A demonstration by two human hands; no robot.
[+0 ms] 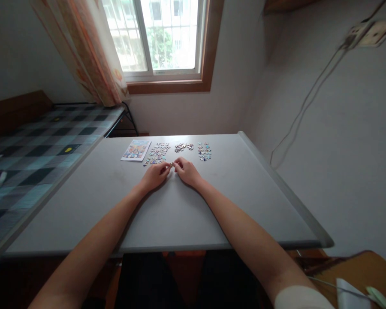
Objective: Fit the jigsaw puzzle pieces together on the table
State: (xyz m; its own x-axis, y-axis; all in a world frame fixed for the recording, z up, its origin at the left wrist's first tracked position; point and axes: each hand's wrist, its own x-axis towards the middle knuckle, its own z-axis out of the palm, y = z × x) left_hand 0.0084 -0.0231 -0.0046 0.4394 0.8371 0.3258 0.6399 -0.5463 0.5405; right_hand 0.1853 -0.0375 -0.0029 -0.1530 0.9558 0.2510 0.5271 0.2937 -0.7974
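My left hand (155, 176) and my right hand (187, 171) meet near the middle of the table, fingertips almost touching. Both pinch small puzzle pieces (171, 165) between them; whether these are joined is too small to tell. Just behind my left hand lies a loose group of puzzle pieces (159, 152) in rough rows. A denser pile of pieces (184, 147) sits beyond my fingertips, and a third group (204, 152) is spread to the right of it. Left of the groups lies a colourful picture card (136, 150) with a white border.
The pale table (244, 189) has raised edges at both sides. A bed with a checked cover (83, 124) stands at the left. Beyond are a curtain (93, 51) and a window (173, 38). A wooden chair (360, 268) holding white items is at the lower right.
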